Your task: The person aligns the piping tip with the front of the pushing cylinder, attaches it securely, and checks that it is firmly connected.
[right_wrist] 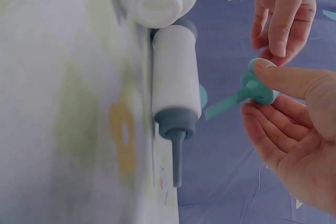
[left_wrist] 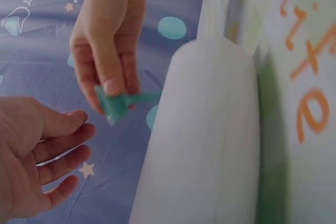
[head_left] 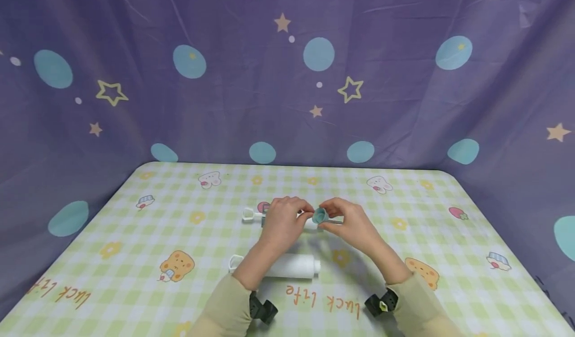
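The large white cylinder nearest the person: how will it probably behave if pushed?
The white cylinder will probably roll, because it lies on its round side. It looks smooth, so it may feel slippery. No dents show, so perhaps it is stiff.

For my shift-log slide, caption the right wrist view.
The right hand pinches a teal stemmed piece, the left hand close by; a white tube with a grey nozzle also shows.

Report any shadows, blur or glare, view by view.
Head view: soft, faint shadows on the green-and-white checked tablecloth; left wrist view: the smooth white cylinder looks hazy and soft up close; right wrist view: the tablecloth's yellow flower print is blurred, the teal funnel-shaped piece with a stem clearer; no strong glare in any view.
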A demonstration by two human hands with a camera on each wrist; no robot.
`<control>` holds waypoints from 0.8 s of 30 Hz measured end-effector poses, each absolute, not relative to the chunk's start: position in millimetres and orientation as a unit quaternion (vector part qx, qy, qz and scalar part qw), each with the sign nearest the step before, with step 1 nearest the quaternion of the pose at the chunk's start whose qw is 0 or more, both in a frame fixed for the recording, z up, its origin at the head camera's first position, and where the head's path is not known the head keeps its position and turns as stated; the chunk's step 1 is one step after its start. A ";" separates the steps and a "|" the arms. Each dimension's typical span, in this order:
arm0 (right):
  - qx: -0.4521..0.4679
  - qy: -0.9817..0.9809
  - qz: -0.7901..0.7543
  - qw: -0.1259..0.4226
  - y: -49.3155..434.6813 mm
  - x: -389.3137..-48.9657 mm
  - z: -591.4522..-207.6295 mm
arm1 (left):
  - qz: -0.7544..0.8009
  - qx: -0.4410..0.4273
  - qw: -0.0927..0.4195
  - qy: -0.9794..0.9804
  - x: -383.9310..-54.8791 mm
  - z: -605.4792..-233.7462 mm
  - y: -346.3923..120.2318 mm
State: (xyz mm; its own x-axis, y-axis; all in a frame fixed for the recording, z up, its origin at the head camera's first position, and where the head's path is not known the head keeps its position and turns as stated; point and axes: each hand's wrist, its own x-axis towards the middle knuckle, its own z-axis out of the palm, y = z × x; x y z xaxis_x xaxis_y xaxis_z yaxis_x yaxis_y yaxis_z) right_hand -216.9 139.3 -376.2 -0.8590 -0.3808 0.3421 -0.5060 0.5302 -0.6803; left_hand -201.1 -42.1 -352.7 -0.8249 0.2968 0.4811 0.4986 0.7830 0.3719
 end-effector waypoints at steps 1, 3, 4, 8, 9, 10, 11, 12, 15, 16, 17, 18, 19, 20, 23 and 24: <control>0.256 -0.871 0.412 0.072 140.8 -216.6 -376.9 | -0.245 -0.214 0.197 -0.925 -200.9 -353.0 -43.5; 0.260 -0.873 0.408 0.065 144.0 -215.9 -378.7 | -0.234 -0.214 0.182 -0.931 -199.9 -353.7 -46.5; 0.263 -0.874 0.404 0.061 145.7 -215.7 -379.7 | -0.226 -0.216 0.173 -0.934 -199.7 -354.9 -48.2; 0.279 -0.882 0.378 0.036 152.2 -213.8 -382.4 | -0.200 -0.222 0.131 -0.945 -198.7 -360.9 -54.9; 0.284 -0.884 0.370 0.029 153.4 -213.5 -383.1 | -0.191 -0.225 0.120 -0.948 -198.5 -362.6 -56.4; 0.290 -0.885 0.363 0.021 154.7 -213.1 -383.8 | -0.183 -0.229 0.109 -0.950 -198.3 -364.3 -57.7; 0.295 -0.887 0.356 0.013 155.9 -212.6 -384.6 | -0.176 -0.233 0.098 -0.951 -197.6 -365.7 -59.0; 0.300 -0.886 0.353 0.005 157.0 -212.1 -385.3 | -0.170 -0.237 0.085 -0.953 -196.9 -367.0 -60.1; 0.311 -0.885 0.347 -0.013 159.5 -210.3 -387.0 | -0.165 -0.254 0.044 -0.952 -193.8 -370.2 -63.0; 0.313 -0.885 0.345 -0.015 160.2 -209.5 -387.3 | -0.172 -0.257 0.030 -0.951 -192.5 -370.9 -63.9; 0.315 -0.885 0.343 -0.017 160.7 -208.7 -387.5 | -0.178 -0.260 0.017 -0.949 -190.9 -371.5 -64.6; 0.317 -0.884 0.344 -0.018 161.0 -208.0 -387.5 | -0.182 -0.263 0.005 -0.948 -189.5 -372.2 -65.3; 0.319 -0.884 0.342 -0.018 161.1 -207.3 -387.6 | -0.183 -0.266 -0.004 -0.946 -188.0 -372.9 -66.0; 0.320 -0.884 0.341 -0.017 161.2 -206.4 -387.4 | -0.181 -0.272 -0.011 -0.945 -186.5 -373.5 -66.6; 0.323 -0.881 0.344 -0.022 161.8 -203.7 -387.5 | -0.158 -0.294 -0.028 -0.942 -182.7 -375.9 -67.9; 0.322 -0.881 0.346 -0.027 162.0 -202.9 -387.9 | -0.148 -0.300 -0.035 -0.942 -181.6 -376.6 -68.1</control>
